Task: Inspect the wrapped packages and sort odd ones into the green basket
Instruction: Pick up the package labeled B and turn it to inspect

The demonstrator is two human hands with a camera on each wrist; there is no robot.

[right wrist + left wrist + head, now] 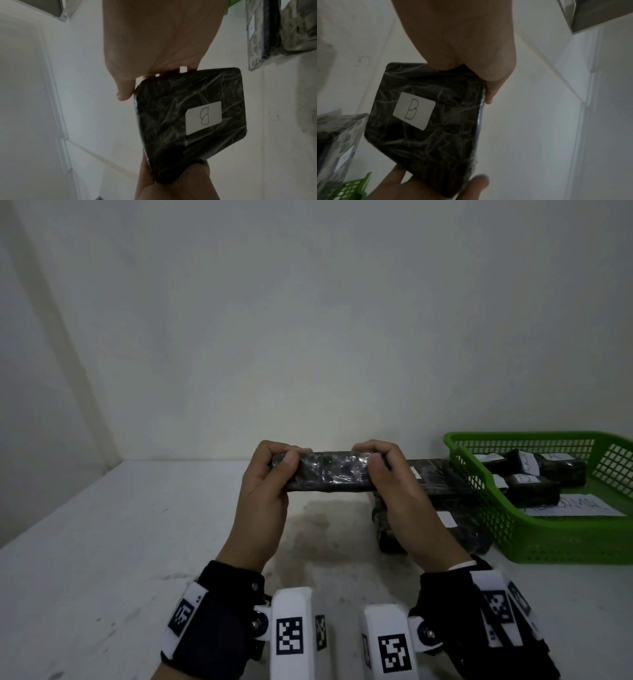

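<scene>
I hold a flat dark package (pixel 329 472) wrapped in crinkled clear film above the table, edge-on in the head view. My left hand (pixel 281 460) grips its left end and my right hand (pixel 373 460) grips its right end, thumbs toward me. In the left wrist view the package (pixel 426 135) shows its underside with a white label (pixel 414 111) marked "B". The right wrist view shows the same package (pixel 171 115) and label (pixel 204 117). The green basket (pixel 565 542) stands at the right and holds several labelled dark packages (pixel 534 487).
Several more wrapped packages (pixel 445 484) lie on the white table (pixel 137 525) between my right hand and the basket. A paper sheet (pixel 575 506) with writing lies in the basket. A pale wall stands behind the table.
</scene>
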